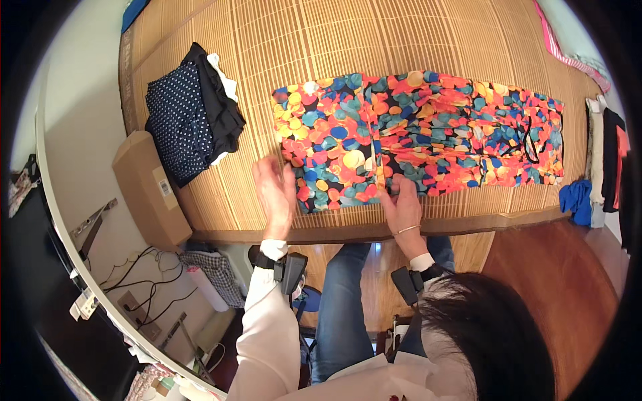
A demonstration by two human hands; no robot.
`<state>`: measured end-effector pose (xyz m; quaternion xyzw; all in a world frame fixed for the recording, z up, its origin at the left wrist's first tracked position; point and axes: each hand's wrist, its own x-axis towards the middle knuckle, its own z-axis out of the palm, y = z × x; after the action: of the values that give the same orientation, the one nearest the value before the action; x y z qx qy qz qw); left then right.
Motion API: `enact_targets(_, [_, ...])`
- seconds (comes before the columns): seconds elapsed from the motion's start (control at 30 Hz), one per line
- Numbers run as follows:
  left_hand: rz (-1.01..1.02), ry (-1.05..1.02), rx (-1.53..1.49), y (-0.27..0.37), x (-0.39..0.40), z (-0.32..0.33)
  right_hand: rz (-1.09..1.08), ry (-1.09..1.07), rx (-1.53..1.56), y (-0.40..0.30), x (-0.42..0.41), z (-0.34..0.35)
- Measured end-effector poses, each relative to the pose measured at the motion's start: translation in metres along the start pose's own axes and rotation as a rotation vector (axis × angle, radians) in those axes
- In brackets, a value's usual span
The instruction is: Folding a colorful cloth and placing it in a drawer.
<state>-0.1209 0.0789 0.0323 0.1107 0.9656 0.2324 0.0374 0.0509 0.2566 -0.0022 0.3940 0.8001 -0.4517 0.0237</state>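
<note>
A garment with a bright multicoloured floral print [421, 135] lies in a long strip on the bamboo mat [381, 35], its left part folded over flat. Near its right end lies a thin black cord [529, 143]. My left hand [275, 193] is at the garment's left edge, fingers apart and slightly blurred; whether it grips the fabric is unclear. My right hand [401, 208] has its fingertips on the front edge, by the fold's seam, and seems to pinch the cloth there.
Folded dark clothes, the top one polka-dotted [180, 115], lie at the left beside a cardboard box [153, 195]. A blue cloth [577, 200] and several hanging or stacked garments [609, 155] are at the right. Cables [150, 280] run below the box.
</note>
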Motion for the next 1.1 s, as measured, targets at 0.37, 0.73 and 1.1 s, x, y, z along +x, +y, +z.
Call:
enact_targets(0.37, [0.1, -0.279, -0.234, 0.085, 0.021, 0.056, 0.077, -0.236, 0.24, 0.007, -0.001, 0.008])
enact_targets(0.73, [0.276, -0.14, -0.002, 0.123, 0.047, 0.118, 0.049, -0.153, 0.156, 0.021, -0.001, -0.019])
enact_targets(1.1, [0.445, -0.126, -0.007, 0.179, -0.034, 0.107, 0.057, 0.139, 0.187, 0.128, 0.044, -0.21])
